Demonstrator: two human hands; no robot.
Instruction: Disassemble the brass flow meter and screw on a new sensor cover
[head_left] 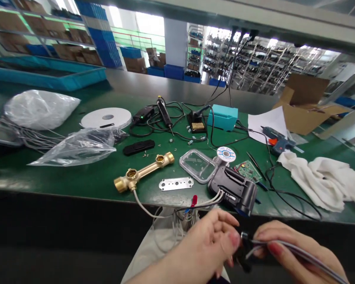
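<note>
Grey cable [301, 250] gripped in right hand [298, 252], small black connector [245, 248] pinched by left hand [202, 246], hands close together, brass pipe fitting [144, 171] on green surface [77, 177] beyond

At the bottom right of the frame, the right hand [296, 248] is pinching a grey multi-wire cable [310, 252], while the left hand [207, 244] is curling just beside a small black connector [244, 252] (its grip is partly hidden). Above them, on the green desk [62, 177], a black plastic housing [233, 189] is sitting near a brass valve body [142, 171], with wires [210, 201] trailing from it.
</note>
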